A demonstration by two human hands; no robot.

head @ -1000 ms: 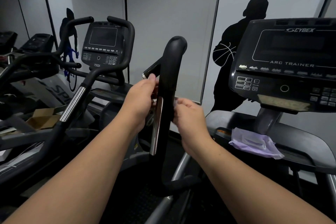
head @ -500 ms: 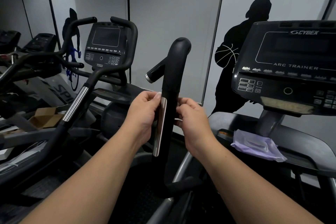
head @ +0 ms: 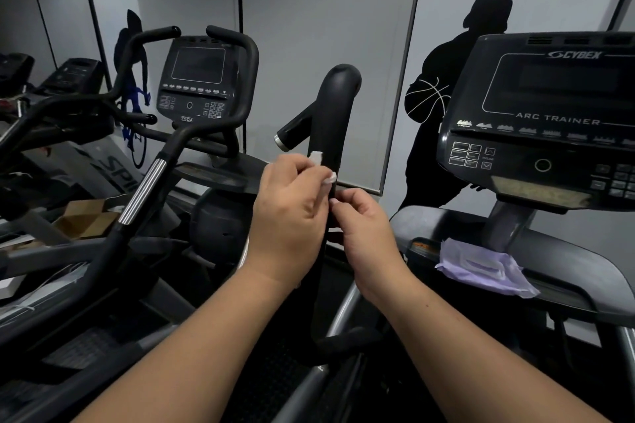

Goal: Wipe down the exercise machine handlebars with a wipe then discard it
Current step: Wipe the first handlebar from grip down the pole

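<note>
1. Wiping underway: left hand pinching white wipe against upright handlebar, centre frame.
2. Right hand at four o'clock, fingertips gripping the bar.
3. Remaining, seemingly: other handlebars, discarding.

Single head-worn view, forward and slightly down, close on the upright handlebar at arm's reach.

On the right stands a Cybex Arc Trainer console, and a purple wipes pack lies on the ledge below it. A second machine's console is on the left. Behind, a basketball-player silhouette is on the wall. A cardboard box lies low at left.
</note>
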